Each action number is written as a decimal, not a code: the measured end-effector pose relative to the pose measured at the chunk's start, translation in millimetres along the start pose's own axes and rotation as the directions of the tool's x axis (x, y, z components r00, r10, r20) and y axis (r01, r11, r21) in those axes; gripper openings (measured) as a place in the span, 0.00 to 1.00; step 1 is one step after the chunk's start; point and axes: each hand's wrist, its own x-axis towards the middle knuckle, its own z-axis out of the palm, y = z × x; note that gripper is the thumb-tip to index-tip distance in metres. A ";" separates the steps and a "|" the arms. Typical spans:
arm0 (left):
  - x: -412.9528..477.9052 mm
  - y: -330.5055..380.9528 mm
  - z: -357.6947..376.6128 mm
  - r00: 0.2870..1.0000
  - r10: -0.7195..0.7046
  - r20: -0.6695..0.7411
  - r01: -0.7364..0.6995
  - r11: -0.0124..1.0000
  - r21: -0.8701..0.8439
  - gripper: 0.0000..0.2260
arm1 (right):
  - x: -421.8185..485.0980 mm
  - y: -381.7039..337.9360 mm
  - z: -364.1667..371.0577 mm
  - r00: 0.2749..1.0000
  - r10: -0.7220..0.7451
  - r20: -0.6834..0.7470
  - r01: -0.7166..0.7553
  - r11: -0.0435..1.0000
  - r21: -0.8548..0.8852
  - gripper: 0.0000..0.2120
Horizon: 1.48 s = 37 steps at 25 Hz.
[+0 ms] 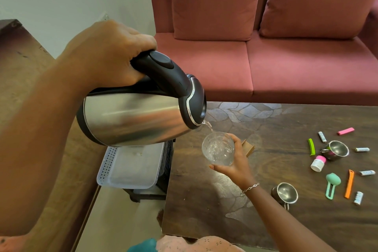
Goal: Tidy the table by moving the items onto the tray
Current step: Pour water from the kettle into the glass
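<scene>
My left hand grips the black handle of a steel electric kettle, tilted with its spout down to the right. Water streams from the spout into a clear glass, which my right hand holds from below and behind, above the dark wooden table. A white perforated tray lies left of the table, partly hidden under the kettle. On the table's right side lie two small steel cups, a white bottle with a pink cap, several batteries and coloured clips.
A red sofa with two cushions stands behind the table. A small wooden block sits just behind my right hand. A mint green scoop and an orange clip lie near the front right. A brown surface runs along the left.
</scene>
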 end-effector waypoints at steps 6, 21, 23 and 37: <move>1.3 -2.8 0.1 0.999 0.031 -0.011 -0.031 0.999 -0.009 0.14 | 1.6 0.4 0.3 1.000 -0.002 -0.002 0.002 1.000 0.005 0.42; 6.2 -0.6 -1.9 1.000 0.004 -0.010 -0.004 1.000 0.006 0.13 | 4.8 -3.6 -1.1 1.000 -0.010 -0.010 0.010 1.000 0.011 0.42; 5.7 -1.2 -2.4 1.000 -0.004 -0.005 0.004 1.000 0.005 0.13 | 4.0 -3.6 -0.6 1.000 -0.013 -0.006 0.013 1.000 0.012 0.42; 1.0 -7.9 -8.8 0.972 -0.176 0.155 0.182 0.983 -0.024 0.13 | 1.8 -0.3 3.4 1.000 0.015 -0.004 -0.015 1.000 0.004 0.44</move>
